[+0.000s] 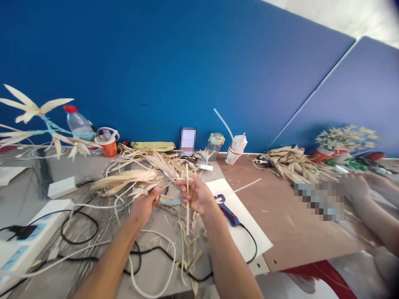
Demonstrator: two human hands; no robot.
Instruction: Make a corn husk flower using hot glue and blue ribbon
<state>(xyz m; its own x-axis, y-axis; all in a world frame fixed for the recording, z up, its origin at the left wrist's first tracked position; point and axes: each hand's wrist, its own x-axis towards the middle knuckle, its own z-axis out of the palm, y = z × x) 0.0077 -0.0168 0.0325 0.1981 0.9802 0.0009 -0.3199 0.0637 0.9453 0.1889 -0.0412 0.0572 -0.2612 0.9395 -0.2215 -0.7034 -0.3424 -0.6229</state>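
My left hand [146, 205] is closed in a pinch on a pale corn husk piece [140, 192], which sticks out to the left of the fingers. Across from it my right hand [199, 195] grips a thin wooden stick [187, 220], held upright. A light blue strip [171, 202] shows between the two hands; whether either hand touches it cannot be made out. Behind the hands lies a heap of dried corn husks [149, 160]. To the right of my right hand a blue glue gun [229, 211] rests on a white sheet [249, 238].
At left are a power strip [34, 232], tangled cables, a husk flower [37, 112] and a plastic bottle [79, 124]. A phone [187, 141], jar [215, 145] and paper cup [233, 154] stand by the blue partition [174, 62]. Another person's hands [358, 187] work at right.
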